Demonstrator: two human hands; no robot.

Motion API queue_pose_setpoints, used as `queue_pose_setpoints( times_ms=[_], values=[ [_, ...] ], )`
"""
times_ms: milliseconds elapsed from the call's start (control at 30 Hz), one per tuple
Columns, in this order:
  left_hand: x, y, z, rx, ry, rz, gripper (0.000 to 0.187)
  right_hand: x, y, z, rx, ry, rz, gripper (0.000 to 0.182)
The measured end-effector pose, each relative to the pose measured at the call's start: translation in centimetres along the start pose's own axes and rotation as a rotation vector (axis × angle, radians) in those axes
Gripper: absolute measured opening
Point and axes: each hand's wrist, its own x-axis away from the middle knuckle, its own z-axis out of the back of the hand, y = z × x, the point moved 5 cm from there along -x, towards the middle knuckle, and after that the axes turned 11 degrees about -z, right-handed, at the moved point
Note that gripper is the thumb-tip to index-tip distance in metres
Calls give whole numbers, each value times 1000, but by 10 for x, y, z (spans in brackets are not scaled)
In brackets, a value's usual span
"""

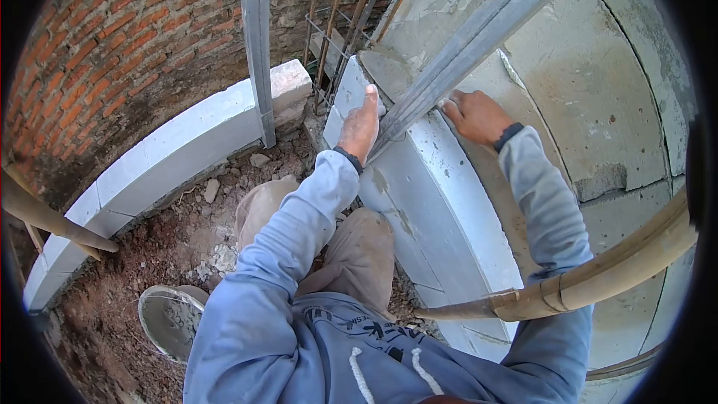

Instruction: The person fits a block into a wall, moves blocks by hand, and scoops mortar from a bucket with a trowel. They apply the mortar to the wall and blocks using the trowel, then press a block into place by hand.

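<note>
My left hand (360, 126) is at the near face of the low white block wall (449, 187), just left of the slanted metal channel post (464, 52). Its thumb points up; the other fingers are mostly hidden. On the post's other side, my right hand (479, 116) is over the wall's far edge. Its fingers are bent, with the tips close to the post; anything pinched in them is too small to make out. The post leans across the top of the blocks, its lower end between my hands.
Another white block wall (179, 131) curves along the left, with an upright metal post (258, 45) against it. Steel rebar (351, 15) stands at the corner. A mortar bucket (170, 322) sits on rubble soil. Bamboo poles (598, 280) cross low right and left (56, 217). Large panels (598, 90) lie right.
</note>
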Motion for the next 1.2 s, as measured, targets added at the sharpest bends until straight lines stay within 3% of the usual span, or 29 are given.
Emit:
queue_pose_setpoints(
  times_ms=[133, 267, 433, 467, 500, 533, 600, 700, 867, 900, 1033, 1133, 1200],
  values=[
    [-7, -10, 0, 46, 52, -12, 84, 5, 20, -31, -64, -17, -20, 41],
    [-13, -23, 2, 145, 32, 11, 84, 70, 61, -48, -118, -66, -94, 37],
    [-11, -24, 8, 225, 13, 10, 82, 125, 86, -28, -123, -100, -189, 35],
    [-7, -19, 9, 117, 2, 3, 81, 129, 85, -21, -167, -113, -200, 35],
    [-5, -14, 10, 8, -12, -7, 81, 125, 73, -9, -240, -26, -186, 35],
    [-6, -20, 9, 7, -19, -8, 81, 111, 69, -13, -338, -96, -238, 36],
    [-10, -35, 4, 195, -29, -29, 79, 68, 59, -18, -413, -161, -275, 41],
    [2, -29, 9, 302, 11, -48, 77, 5, 26, -15, -315, 11, -165, 50],
    [6, -66, 32, 323, 100, -55, 75, -13, 16, -22, -210, -145, -182, 52],
    [9, -74, 36, 330, 103, -31, 75, 1, 22, -19, -200, -271, -198, 52],
    [8, -113, 63, 350, 167, 67, 71, 85, 68, -46, -247, -247, -175, 39],
    [11, -132, 81, 323, 191, 138, 70, 165, 93, -57, -367, -181, -268, 34],
    [17, -132, 85, 287, 180, 202, 70, 208, 113, -53, -329, -261, -397, 32]
  ],
)
